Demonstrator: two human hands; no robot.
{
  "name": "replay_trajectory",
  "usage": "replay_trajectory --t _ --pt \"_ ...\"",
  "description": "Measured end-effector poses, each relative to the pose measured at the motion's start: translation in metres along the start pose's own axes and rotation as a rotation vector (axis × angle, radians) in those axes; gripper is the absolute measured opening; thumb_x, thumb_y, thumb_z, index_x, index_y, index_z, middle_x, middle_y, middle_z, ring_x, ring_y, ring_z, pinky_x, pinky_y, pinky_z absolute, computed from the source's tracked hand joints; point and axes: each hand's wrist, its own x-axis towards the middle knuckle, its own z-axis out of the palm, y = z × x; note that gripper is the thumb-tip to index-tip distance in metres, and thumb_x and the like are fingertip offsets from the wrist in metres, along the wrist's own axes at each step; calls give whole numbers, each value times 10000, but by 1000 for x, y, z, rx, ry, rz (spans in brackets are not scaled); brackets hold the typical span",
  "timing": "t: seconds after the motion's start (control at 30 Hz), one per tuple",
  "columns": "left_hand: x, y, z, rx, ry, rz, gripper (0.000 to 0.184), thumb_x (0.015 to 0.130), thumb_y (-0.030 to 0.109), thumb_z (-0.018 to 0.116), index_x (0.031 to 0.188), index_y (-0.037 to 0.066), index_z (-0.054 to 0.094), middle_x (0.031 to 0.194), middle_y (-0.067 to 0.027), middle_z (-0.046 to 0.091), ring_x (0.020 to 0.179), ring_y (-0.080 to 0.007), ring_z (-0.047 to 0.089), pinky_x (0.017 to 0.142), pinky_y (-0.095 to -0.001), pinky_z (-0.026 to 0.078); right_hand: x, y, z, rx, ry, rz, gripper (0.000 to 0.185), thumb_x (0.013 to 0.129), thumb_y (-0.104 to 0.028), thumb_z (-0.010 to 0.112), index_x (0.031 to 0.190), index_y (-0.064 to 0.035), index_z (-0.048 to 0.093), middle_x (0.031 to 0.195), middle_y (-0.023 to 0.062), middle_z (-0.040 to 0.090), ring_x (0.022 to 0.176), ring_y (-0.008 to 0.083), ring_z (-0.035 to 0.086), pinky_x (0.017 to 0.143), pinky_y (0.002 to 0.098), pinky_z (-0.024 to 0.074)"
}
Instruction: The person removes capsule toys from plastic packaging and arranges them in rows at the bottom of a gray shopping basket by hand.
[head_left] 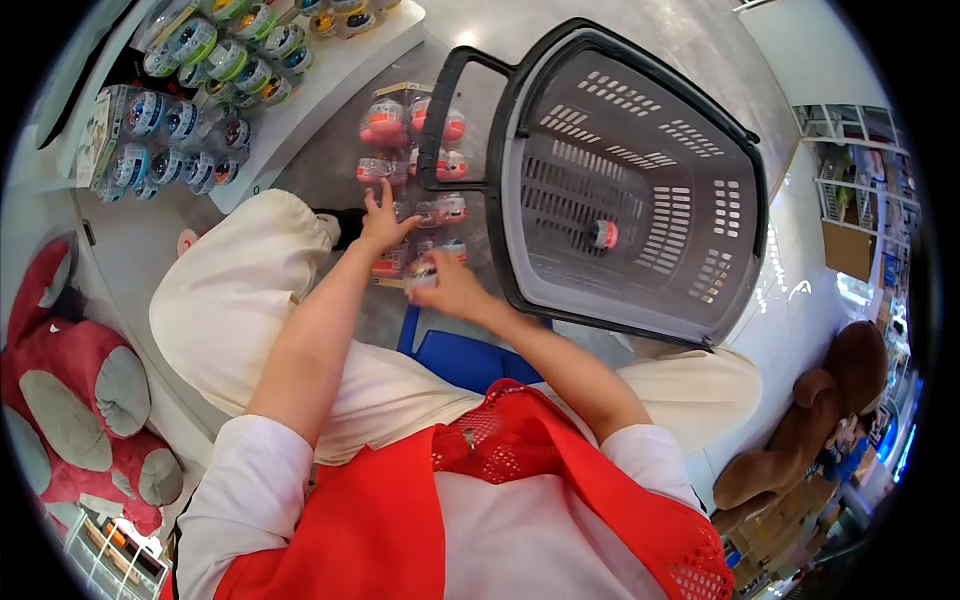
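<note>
A pack of clear toy capsules with red and pink contents stands on the floor between my knees, in rows. My left hand rests on the pack with its fingers spread. In my right hand is a single clear capsule, slightly blurred, at the near end of the pack. Close on the right, a grey shopping basket with a black rim faces me with its opening. One small red and white capsule lies inside it.
More packed capsules stand on a white display platform at upper left. A blue stool is beneath me. Red plush toys lie at left, a brown plush at right. Shelves line the far right.
</note>
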Motion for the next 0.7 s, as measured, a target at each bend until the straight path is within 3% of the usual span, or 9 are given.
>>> replay_trajectory --t 0.13,0.17,0.23,0.33,0.37,0.43,0.53,0.6,0.7 --pt "12 -16 1 -33 -99 36 1004 795 473 635 1456 145 -45 1451 -332 -20 1304 -495 228 1042 -448 308 -56 -43 -53 86 -242 -238 579 746 -306 681 1179 -2 447 1142 225 492 1026 339 543 864 386 446" --pt "18 -25 4 23 -189 -15 1051 755 484 676 1458 143 -28 1452 -330 -13 1331 -467 188 1052 -428 303 -71 -51 -71 121 -291 -308 551 758 -288 672 1181 -8 455 1145 218 497 1026 322 550 867 375 446" --pt "-4 -15 -5 109 -339 -132 1106 695 491 727 1456 132 9 1436 -336 88 1296 -468 266 1037 -425 329 -111 -87 -124 508 -601 46 491 789 -250 645 1183 -18 467 1154 181 515 1074 258 534 887 336 432" --pt "-36 0 -23 45 -446 -217 1164 603 484 797 1441 107 83 1365 -317 292 1211 -445 404 998 -418 379 -152 -80 -171 313 -481 -292 527 798 -192 637 1243 -23 411 1154 127 523 1098 178 496 906 311 424" --pt "-39 0 -23 44 -429 -208 1164 585 477 810 1432 99 106 1328 -300 358 1177 -431 444 982 -416 394 -164 -73 -183 522 -443 -244 531 794 -161 632 1252 -31 397 1150 102 519 1084 164 489 905 314 426" --pt "-38 -6 -17 94 -357 -171 1151 564 463 827 1413 85 149 1249 -259 477 1109 -401 517 950 -411 423 -179 -61 -208 615 -162 -72 590 693 -147 647 1225 -35 419 1133 58 509 1038 125 501 882 296 439" --pt "-33 -18 -6 131 -226 -151 1113 558 440 836 1391 68 198 1199 -202 551 1099 -350 545 920 -391 442 -187 -35 -219 990 233 -144 487 831 -280 565 1219 -16 433 1081 119 586 931 231 621 794 331 516" --pt "-34 -24 -7 106 -165 -134 1112 556 438 838 1388 62 205 1207 -207 545 1100 -345 547 917 -389 445 -184 -26 -223 1242 378 -232 442 912 -336 424 1195 2 459 1074 163 598 906 286 635 827 358 508" --pt "-38 -22 -17 43 -175 -135 1115 546 424 850 1383 49 217 1208 -199 544 1086 -326 559 883 -393 474 -188 -21 -231 1359 474 -176 465 923 -384 407 1186 -8 482 1062 148 602 912 283 631 829 368 515"
